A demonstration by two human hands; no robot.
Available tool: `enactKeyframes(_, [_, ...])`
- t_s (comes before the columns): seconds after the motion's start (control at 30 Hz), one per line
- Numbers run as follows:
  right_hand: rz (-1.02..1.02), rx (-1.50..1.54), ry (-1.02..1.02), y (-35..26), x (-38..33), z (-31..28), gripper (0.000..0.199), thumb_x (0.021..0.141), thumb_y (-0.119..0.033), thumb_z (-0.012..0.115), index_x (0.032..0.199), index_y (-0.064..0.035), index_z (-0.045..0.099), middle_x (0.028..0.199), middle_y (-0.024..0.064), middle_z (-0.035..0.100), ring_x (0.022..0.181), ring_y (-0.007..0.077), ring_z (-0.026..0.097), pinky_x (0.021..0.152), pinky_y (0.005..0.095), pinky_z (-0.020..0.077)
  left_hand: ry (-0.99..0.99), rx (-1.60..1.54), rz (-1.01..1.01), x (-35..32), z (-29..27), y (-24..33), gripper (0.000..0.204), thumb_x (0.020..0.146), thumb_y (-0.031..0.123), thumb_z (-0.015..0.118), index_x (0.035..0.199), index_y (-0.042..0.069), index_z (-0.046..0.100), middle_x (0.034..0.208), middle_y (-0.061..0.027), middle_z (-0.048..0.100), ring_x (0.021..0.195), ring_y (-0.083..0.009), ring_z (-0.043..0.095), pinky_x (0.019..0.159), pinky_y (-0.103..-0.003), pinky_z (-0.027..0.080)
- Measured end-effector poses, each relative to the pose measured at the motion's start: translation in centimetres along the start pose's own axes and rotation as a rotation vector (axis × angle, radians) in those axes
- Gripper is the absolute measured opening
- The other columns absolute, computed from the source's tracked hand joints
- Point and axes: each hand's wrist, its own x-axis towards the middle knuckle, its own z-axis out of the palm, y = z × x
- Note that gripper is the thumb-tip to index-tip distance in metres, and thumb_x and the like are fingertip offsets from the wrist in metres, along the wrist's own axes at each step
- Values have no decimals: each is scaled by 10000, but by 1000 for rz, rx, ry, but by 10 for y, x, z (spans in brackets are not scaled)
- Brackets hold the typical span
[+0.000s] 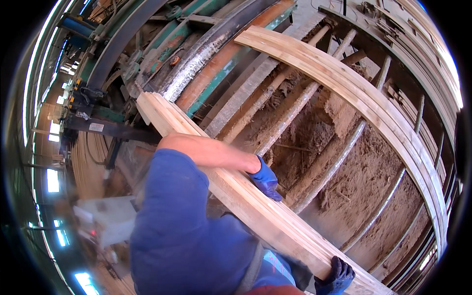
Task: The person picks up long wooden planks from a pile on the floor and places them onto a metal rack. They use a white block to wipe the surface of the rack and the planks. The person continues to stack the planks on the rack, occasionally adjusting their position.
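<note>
A stack of long pale wooden boards (290, 236) runs diagonally from the upper left to the lower right, close against my body. My left hand (266, 181), in a blue glove, reaches across the stack with its forearm lying over the boards. Its fingers wrap down over the far edge, and their tips are partly hidden. Lower right, my right hand (336, 277) in a dark blue glove has its fingers curled over the top of the same stack. The thumb side of that hand is mostly out of sight.
Beyond the stack lies a roller conveyor with metal rollers (337, 167) over heaped sawdust (361, 184). Another row of long boards (339, 83) rests across it on the far side. Green and rusty machinery (196, 64) stands at the upper left, with a dark metal beam (110, 129) below.
</note>
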Motion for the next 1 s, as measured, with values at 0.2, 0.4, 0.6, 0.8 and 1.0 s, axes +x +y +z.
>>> enactKeyframes(0.2, [-5, 7, -44, -2, -1, -6, 834, 575, -398, 830, 1304, -105, 548, 1111, 130, 645, 966, 372, 614, 817, 536, 484, 205, -267, 93, -59, -4, 30, 696, 939, 644, 476, 1253, 41, 627, 1235, -177, 654, 1076, -344, 640, 958, -472, 476])
enactKeyframes(0.4, [-135, 106, -101, 8, 5, -18, 750, 672, -336, 794, 1323, -88, 517, 1202, 156, 610, 1008, 395, 608, 858, 515, 493, 652, 463, -21, -106, 85, 79, 993, 677, 604, 771, 1383, -30, 480, 1363, -220, 541, 1261, -356, 534, 1042, -434, 446])
enactKeyframes(0.6, [-151, 93, -165, 19, -5, -15, 684, 769, -326, 736, 1350, -74, 478, 1161, 184, 624, 1025, 386, 615, 841, 494, 511, 895, 505, 36, -100, 101, 88, 747, 659, 423, 822, 1214, -14, 578, 1059, -165, 665, 968, -345, 657, 811, -417, 535])
enactKeyframes(0.8, [-105, 24, -170, 35, -15, -17, 724, 760, -367, 749, 1370, -108, 456, 1132, 180, 627, 1009, 398, 619, 831, 518, 505, 821, 468, -37, -83, 93, 104, 575, 641, 423, 832, 1014, 30, 640, 820, -170, 678, 824, -374, 673, 737, -451, 524])
enactKeyframes(1.0, [-32, 58, -293, 30, -16, -11, 774, 748, -400, 754, 1385, -116, 418, 1160, 218, 609, 1069, 419, 592, 854, 534, 492, 875, 563, -199, -91, 109, 121, 731, 704, 525, 757, 1232, 51, 581, 1193, -219, 613, 1110, -380, 598, 961, -474, 459])
